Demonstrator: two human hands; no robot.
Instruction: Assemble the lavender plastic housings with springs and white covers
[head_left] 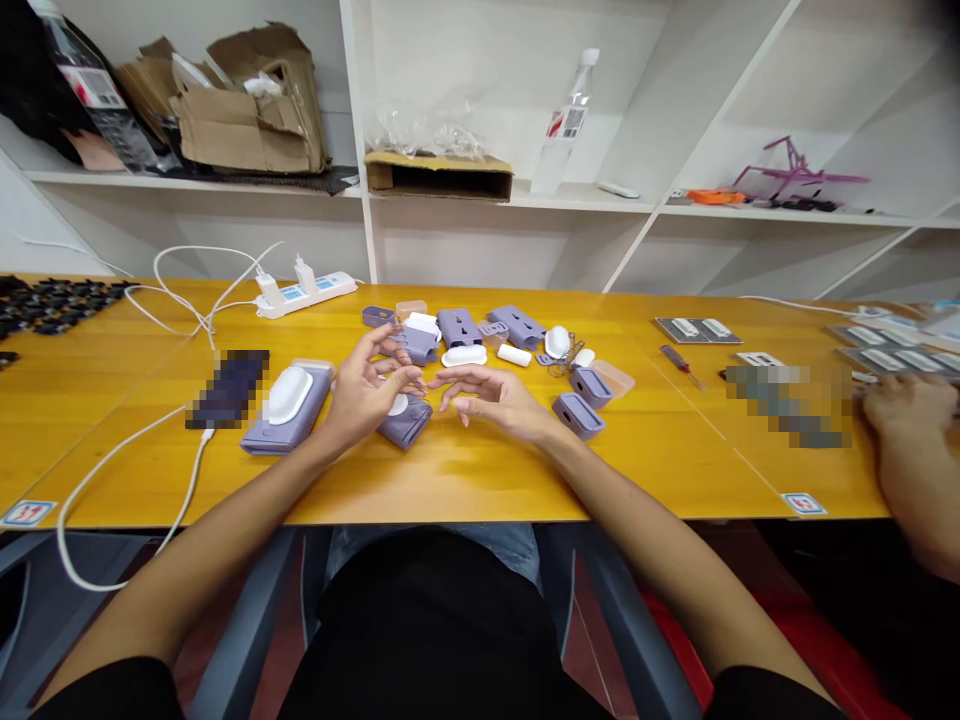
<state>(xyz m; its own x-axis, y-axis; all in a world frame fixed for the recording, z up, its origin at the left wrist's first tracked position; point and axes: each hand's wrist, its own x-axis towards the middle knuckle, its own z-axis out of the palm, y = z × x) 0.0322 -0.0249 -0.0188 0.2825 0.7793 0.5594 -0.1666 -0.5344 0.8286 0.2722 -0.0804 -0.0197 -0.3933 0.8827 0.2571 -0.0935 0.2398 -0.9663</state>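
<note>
My left hand (pixel 366 392) hovers over a purple plastic case (pixel 407 426), its fingers curved and apart. The hand partly hides this case and a small white piece on it. Facing it, my right hand (pixel 501 402) has its fingers stretched out to the left, almost meeting the left fingertips. I see nothing held in either hand. Left of my hands lies a larger purple case (pixel 259 436) topped by a white oval cover (pixel 289 395). Behind the hands are purple shells (pixel 459 328), a white cover (pixel 464 356) and a white cylinder (pixel 514 355). Small purple boxes (pixel 577 415) lie to the right.
A blurred-out dark device (pixel 229 388) and a white cable (pixel 196 470) lie at left, with a power strip (pixel 307 294) behind. A screwdriver (pixel 681 365) and grey panels (pixel 697 330) lie at right, near another person's hand (pixel 907 405). Shelves (pixel 480 235) line the back.
</note>
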